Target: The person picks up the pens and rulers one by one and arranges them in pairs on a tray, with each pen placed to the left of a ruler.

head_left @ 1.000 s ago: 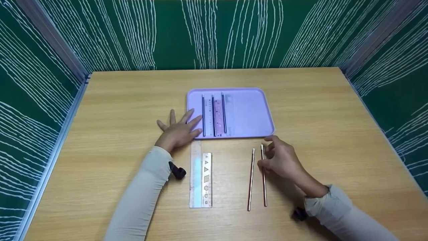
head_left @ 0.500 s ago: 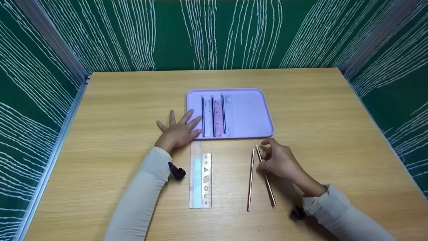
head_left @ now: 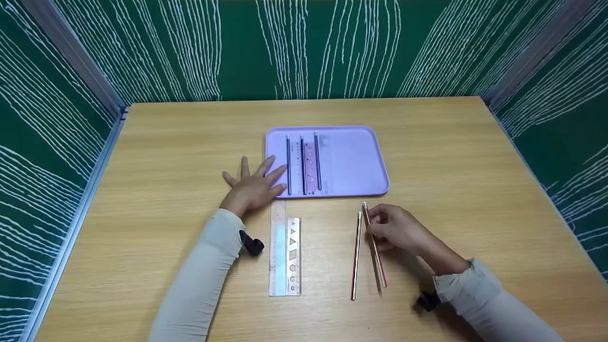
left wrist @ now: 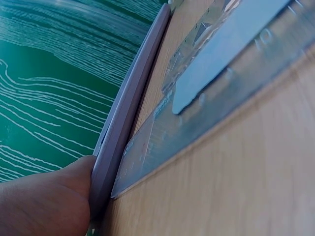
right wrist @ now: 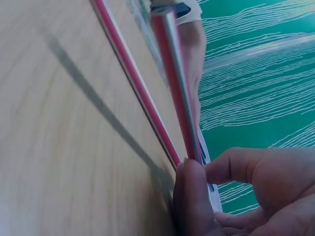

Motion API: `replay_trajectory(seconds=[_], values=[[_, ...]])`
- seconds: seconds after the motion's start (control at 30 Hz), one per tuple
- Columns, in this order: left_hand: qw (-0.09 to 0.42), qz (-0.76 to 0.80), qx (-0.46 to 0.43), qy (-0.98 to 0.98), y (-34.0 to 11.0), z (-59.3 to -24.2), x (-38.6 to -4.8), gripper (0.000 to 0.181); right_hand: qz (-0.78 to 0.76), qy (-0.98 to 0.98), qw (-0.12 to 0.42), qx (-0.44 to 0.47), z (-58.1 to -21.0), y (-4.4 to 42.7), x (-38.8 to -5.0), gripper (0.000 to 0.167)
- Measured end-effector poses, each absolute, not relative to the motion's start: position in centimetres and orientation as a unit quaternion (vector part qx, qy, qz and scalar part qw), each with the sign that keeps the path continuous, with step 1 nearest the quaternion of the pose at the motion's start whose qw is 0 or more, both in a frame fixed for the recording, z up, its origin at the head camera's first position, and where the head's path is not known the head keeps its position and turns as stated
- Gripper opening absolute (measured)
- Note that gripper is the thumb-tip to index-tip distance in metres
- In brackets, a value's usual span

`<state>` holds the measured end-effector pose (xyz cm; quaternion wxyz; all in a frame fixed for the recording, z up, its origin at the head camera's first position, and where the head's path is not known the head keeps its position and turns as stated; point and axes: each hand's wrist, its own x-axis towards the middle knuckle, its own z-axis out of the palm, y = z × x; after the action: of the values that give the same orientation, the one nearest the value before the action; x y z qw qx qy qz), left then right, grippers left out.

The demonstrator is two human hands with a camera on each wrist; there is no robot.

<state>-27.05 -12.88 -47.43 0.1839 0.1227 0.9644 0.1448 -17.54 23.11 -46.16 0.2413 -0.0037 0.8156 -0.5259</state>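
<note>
My right hand point(head_left: 399, 230) pinches a red and silver pencil point(head_left: 377, 259) near its upper end; in the right wrist view the pencil point(right wrist: 178, 81) stands off the table, its shadow beside it. A second such pencil point(head_left: 356, 256) lies just left of it. My left hand point(head_left: 251, 190) lies with fingers spread over the left front corner of the purple tray point(head_left: 356, 164); the left wrist view shows the hand point(left wrist: 54, 201) against the tray's edge point(left wrist: 118, 128). Dark pencils point(head_left: 289, 166) and rulers, one pink point(head_left: 310, 166), lie upright in the tray's left half.
Before the tray, a long clear ruler point(head_left: 278, 256) with a pale blue strip lies beside a shorter stencil ruler point(head_left: 294, 254). Green walls point(head_left: 247, 52) with white lines enclose the table point(head_left: 180, 137) at the back and sides.
The right-hand pencil first lay nearly parallel to its neighbour, then its lower end swung right; now it is raised in my right hand's pinch. My left hand has stayed in place.
</note>
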Motion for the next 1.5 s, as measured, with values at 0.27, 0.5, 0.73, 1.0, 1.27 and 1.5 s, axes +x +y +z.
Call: replay_trajectory(seconds=[0.27, 0.5, 0.73, 1.0, 1.27, 1.5], values=[[0.181, 0.14, 0.123, 0.966, -12.9, -47.6, -27.1, 0.061, -0.583, 0.765, 0.275, 0.006, -46.2, 23.1, -17.9, 0.029], [0.182, 0.144, 0.12, 0.965, -12.9, -47.7, -27.2, 0.061, -0.639, 0.716, 0.28, 0.017, -46.4, 23.0, -18.6, 0.035], [0.181, 0.141, 0.119, 0.966, -12.9, -47.7, -27.2, 0.061, -0.67, 0.687, 0.28, 0.019, -46.2, 22.9, -19.0, 0.039], [0.181, 0.141, 0.118, 0.966, -12.9, -47.7, -27.2, 0.061, -0.686, 0.66, 0.306, 0.002, -45.7, 22.9, -19.7, 0.075], [0.178, 0.139, 0.118, 0.967, -12.8, -47.8, -27.4, 0.061, -0.693, 0.653, 0.307, 0.013, -45.5, 22.6, -20.4, 0.043], [0.181, 0.138, 0.122, 0.966, -12.8, -47.6, -27.2, 0.061, -0.695, 0.648, 0.311, 0.006, -45.2, 22.1, -20.8, 0.051]])
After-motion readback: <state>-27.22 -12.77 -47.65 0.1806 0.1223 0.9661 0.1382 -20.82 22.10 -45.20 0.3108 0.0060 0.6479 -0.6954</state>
